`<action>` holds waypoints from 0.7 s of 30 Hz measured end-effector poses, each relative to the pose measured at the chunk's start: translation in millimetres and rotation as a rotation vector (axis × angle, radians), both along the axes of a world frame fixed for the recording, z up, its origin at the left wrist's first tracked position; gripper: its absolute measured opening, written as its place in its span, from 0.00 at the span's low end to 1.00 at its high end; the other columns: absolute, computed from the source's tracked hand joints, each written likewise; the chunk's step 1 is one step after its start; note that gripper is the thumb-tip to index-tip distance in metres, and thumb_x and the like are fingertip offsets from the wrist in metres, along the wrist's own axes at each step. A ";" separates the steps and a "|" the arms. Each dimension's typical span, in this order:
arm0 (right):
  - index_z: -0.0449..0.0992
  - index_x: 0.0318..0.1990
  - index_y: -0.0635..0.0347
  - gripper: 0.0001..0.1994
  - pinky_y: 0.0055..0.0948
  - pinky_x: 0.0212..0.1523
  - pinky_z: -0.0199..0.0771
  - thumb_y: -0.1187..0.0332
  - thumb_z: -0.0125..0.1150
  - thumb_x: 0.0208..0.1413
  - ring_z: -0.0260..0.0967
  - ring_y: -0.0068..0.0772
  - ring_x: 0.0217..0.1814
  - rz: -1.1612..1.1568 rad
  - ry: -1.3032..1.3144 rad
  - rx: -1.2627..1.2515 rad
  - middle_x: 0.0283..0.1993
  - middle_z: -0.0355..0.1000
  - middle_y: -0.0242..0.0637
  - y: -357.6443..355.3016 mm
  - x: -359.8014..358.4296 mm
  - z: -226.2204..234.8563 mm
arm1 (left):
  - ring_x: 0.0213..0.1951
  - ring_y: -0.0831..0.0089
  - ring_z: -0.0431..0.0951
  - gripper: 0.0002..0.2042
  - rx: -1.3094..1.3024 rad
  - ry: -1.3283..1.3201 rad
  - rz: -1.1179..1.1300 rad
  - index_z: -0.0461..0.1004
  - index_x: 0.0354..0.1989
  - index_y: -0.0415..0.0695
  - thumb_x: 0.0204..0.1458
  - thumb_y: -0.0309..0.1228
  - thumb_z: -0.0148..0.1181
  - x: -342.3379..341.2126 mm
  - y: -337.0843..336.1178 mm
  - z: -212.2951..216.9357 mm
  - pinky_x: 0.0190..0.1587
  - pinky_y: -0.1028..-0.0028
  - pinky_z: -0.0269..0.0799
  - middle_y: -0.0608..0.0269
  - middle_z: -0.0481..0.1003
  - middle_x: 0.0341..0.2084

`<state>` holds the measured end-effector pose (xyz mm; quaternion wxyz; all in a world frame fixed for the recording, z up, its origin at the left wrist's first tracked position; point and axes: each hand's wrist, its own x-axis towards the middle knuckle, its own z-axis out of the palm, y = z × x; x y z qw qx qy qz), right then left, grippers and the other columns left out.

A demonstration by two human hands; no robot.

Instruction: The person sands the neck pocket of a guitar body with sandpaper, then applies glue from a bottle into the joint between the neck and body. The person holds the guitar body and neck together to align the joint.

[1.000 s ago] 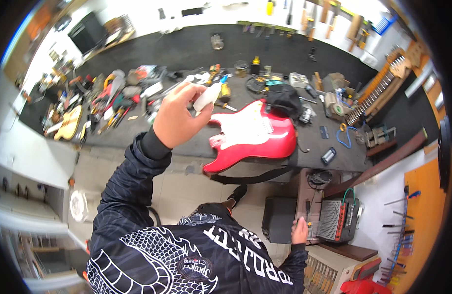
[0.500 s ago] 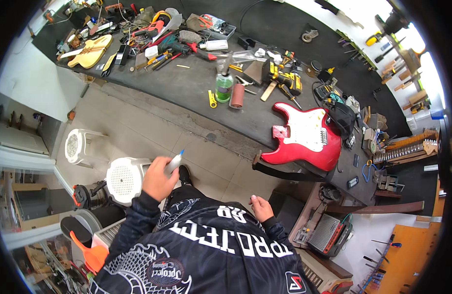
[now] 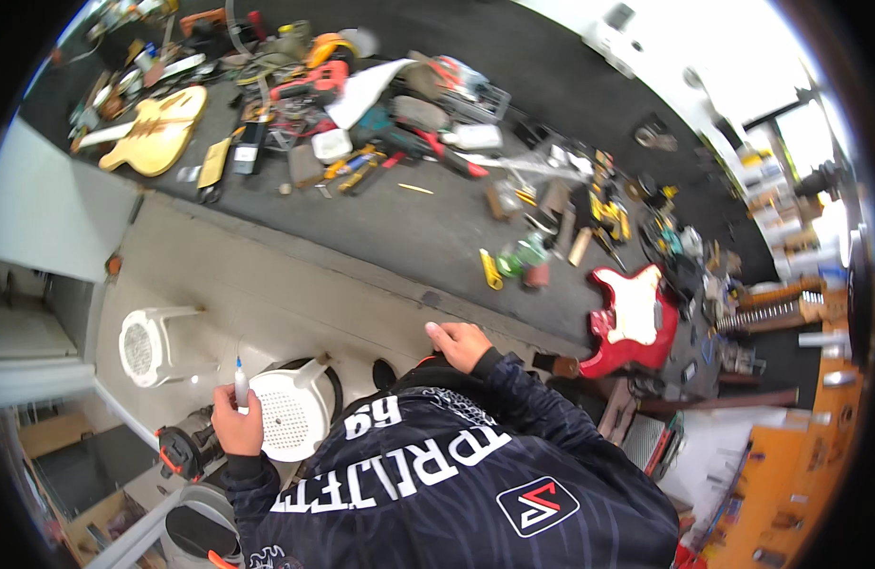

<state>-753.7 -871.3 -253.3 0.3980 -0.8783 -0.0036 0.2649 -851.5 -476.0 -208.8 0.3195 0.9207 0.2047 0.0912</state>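
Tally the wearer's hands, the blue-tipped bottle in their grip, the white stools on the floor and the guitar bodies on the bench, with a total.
Hands: 2
Blue-tipped bottle: 1
White stools: 2
Guitar bodies: 2
Total: 7

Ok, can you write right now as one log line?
left hand: holds small white blue-tipped bottle | right hand: holds nothing visible | red-and-white guitar body: lies on black workbench

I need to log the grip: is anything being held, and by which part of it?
The left hand holds a small white bottle by its lower body, its blue tip uncovered. Nothing shows in the right hand.
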 end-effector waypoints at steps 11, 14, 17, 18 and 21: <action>0.77 0.27 0.65 0.24 0.36 0.32 0.71 0.50 0.49 0.61 0.73 0.42 0.26 0.203 -0.008 0.114 0.22 0.73 0.46 121.0 171.9 2.1 | 0.34 0.50 0.78 0.12 -0.041 0.060 0.300 0.70 0.36 0.39 0.47 0.31 0.64 73.7 83.5 -17.2 0.36 0.60 0.72 0.49 0.77 0.29; 0.76 0.27 0.65 0.24 0.39 0.32 0.70 0.50 0.49 0.61 0.74 0.48 0.27 0.344 -0.056 0.177 0.23 0.73 0.49 192.5 230.4 26.9 | 0.33 0.51 0.79 0.13 -0.018 0.088 0.405 0.70 0.36 0.39 0.47 0.32 0.64 73.7 122.7 -18.3 0.35 0.60 0.73 0.48 0.77 0.28; 0.75 0.28 0.65 0.23 0.38 0.30 0.69 0.52 0.50 0.61 0.73 0.50 0.27 0.398 -0.080 0.253 0.23 0.71 0.50 260.2 273.8 39.6 | 0.32 0.55 0.80 0.13 -0.043 0.110 0.551 0.71 0.35 0.38 0.46 0.31 0.65 77.2 170.0 -26.8 0.35 0.64 0.74 0.49 0.77 0.26; 0.75 0.28 0.65 0.22 0.38 0.30 0.69 0.52 0.51 0.61 0.73 0.50 0.27 0.411 -0.074 0.279 0.22 0.71 0.50 283.6 284.4 46.8 | 0.31 0.60 0.81 0.12 -0.080 0.051 0.579 0.70 0.35 0.38 0.46 0.30 0.65 78.5 186.6 -34.6 0.35 0.66 0.74 0.51 0.77 0.25; 0.75 0.29 0.65 0.21 0.38 0.29 0.68 0.53 0.52 0.61 0.72 0.51 0.26 0.481 -0.051 0.305 0.22 0.71 0.50 354.1 310.1 48.6 | 0.29 0.66 0.79 0.11 -0.093 0.000 0.653 0.69 0.33 0.37 0.47 0.29 0.64 92.9 248.1 -53.3 0.34 0.69 0.73 0.53 0.76 0.24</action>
